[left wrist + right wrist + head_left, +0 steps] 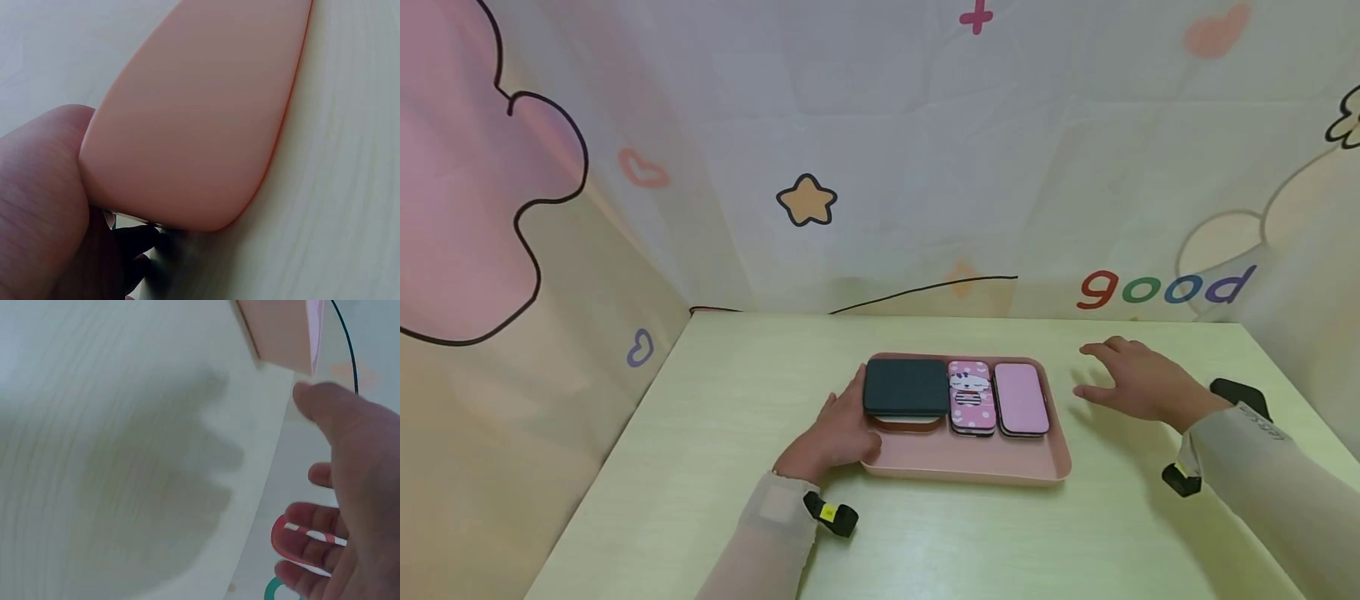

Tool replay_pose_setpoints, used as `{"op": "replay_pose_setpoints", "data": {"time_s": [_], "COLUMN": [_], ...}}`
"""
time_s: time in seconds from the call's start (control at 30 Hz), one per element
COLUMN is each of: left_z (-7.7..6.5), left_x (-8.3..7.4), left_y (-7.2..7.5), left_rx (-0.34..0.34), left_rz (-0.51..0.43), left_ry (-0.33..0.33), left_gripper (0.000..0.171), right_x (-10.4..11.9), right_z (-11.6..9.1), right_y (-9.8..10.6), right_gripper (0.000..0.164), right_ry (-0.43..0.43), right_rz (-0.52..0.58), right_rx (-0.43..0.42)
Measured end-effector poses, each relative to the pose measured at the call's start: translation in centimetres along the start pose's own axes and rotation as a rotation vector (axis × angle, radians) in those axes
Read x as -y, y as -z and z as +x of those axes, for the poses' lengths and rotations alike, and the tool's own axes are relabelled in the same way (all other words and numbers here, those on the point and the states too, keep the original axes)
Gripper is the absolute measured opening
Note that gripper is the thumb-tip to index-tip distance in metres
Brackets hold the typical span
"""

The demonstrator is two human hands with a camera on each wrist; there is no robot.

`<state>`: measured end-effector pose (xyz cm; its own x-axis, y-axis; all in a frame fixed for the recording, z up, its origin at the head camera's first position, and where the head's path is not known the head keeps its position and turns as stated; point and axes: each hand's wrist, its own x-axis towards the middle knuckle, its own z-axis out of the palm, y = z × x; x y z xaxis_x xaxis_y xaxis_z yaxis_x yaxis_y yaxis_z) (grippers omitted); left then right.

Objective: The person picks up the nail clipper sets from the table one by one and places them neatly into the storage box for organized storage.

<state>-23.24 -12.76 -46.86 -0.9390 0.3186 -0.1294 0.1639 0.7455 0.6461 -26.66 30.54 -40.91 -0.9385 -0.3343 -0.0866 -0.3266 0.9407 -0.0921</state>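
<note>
A pink tray point(962, 462) lies on the table. At its left end, my left hand point(842, 425) grips the wall, thumb over the rim and fingers along the outer side; in the left wrist view the thumb point(47, 156) meets the rim. Inside the tray, a dark green flat case point(906, 386) sits on a white layer and a brown item point(908, 426). Beside it are a pink cat-print case point(972, 400) and a plain pink case point(1021, 398). My right hand point(1138, 379) hovers right of the tray, holding nothing, its fingers point(306, 515) apart from it.
The pale wooden table point(715, 400) ends at a printed cloth backdrop point(910, 183) behind and at the sides. A dark strap device point(831, 512) is on my left wrist, and another point(1182, 481) on my right.
</note>
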Motion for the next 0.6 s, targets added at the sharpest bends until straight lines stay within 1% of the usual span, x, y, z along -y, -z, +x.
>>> {"op": "replay_pose_setpoints", "data": {"time_s": [0.17, 0.33, 0.47, 0.6], "left_z": [0.0, -0.1, -0.1, -0.1], "left_x": [0.0, 0.1, 0.1, 0.0], "left_y": [0.1, 0.1, 0.0, 0.0], "left_rx": [-0.004, -0.014, -0.01, -0.009], "left_rz": [-0.002, -0.014, -0.023, -0.027], "left_ry": [-0.006, -0.013, -0.014, -0.014], "left_gripper": [0.116, 0.118, 0.119, 0.119], "right_x": [-1.6, -3.0, -4.2, -5.4], "right_z": [-0.7, -1.5, -2.3, -3.0], "right_y": [-0.1, 0.1, 0.0, -0.1], "right_gripper": [0.077, 0.078, 0.078, 0.082], "right_ry": [-0.057, -0.085, -0.107, -0.15], "right_rz": [-0.04, -0.042, -0.045, -0.058], "right_rx": [0.003, 0.018, 0.033, 0.048]}}
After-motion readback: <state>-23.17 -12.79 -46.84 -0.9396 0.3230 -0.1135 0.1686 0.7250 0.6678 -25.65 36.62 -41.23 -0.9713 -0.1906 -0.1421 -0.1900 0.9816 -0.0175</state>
